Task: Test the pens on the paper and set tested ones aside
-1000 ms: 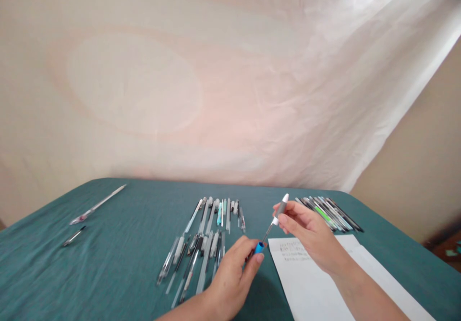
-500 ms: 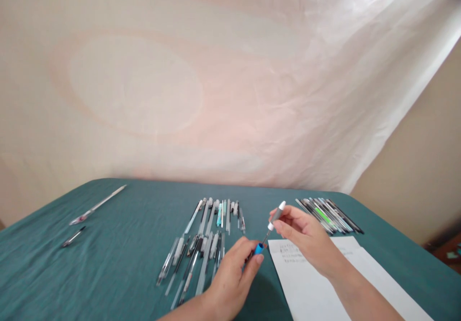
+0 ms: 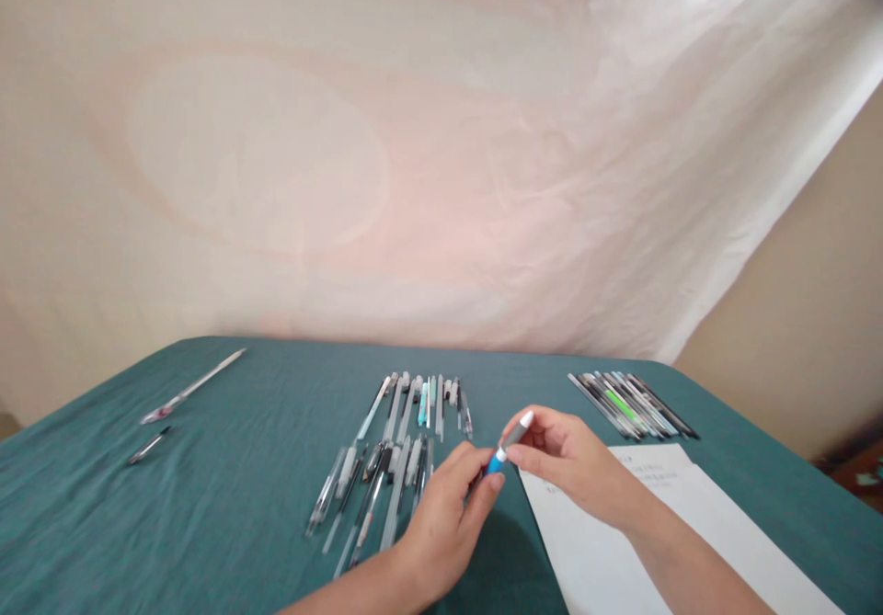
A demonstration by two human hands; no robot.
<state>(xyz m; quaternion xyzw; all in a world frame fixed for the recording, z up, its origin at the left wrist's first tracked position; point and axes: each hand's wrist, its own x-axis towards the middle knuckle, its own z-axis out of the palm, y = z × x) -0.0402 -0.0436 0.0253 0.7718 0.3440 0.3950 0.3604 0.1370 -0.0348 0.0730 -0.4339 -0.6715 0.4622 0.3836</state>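
My left hand [image 3: 448, 518] is closed around the blue lower barrel [image 3: 495, 464] of a pen, just above the table's middle front. With thumb and fingertips, my right hand [image 3: 562, 449] pinches the pen's grey upper barrel [image 3: 515, 433], which has a white tip. The two parts meet end to end at a pale ring, and the pen tilts up to the right. Most of the blue part is hidden in my left hand. White paper sheets [image 3: 641, 541] with faint handwriting lie under my right forearm.
Several pens and caps [image 3: 376, 486] lie left of my left hand, with another row of pens [image 3: 418, 404] behind them. At the right is a further group of pens [image 3: 631, 405]. A long pen [image 3: 197, 387] and a short one [image 3: 148, 445] lie far left on the green cloth [image 3: 255, 505].
My right hand has moved down and left, bringing the grey barrel against the blue one. The thin metal piece that showed between them is now out of sight. The view has shifted slightly.
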